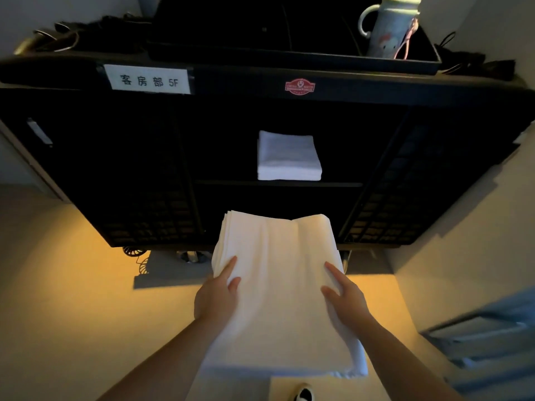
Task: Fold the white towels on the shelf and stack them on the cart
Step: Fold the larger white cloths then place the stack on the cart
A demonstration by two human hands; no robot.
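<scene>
One folded towel (289, 156) on cart (260, 88) shelf; second towel (278, 285) gripped at its sides by left hand (217, 296) and right hand (347, 299), unstacked

At lower centre, the left hand (215, 296) and right hand (346, 296) grip a folded white towel (278, 285) by its sides. Above it, at the frame's centre, a smaller folded towel (288, 156) lies on a shelf of the black cart (231, 82).

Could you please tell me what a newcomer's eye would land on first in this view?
Most striking is the large folded white towel in the lower centre, held on each side by the left hand and right hand. Beyond it stands the black cart, with a smaller folded white towel on its middle shelf and a white label upper left.
</scene>
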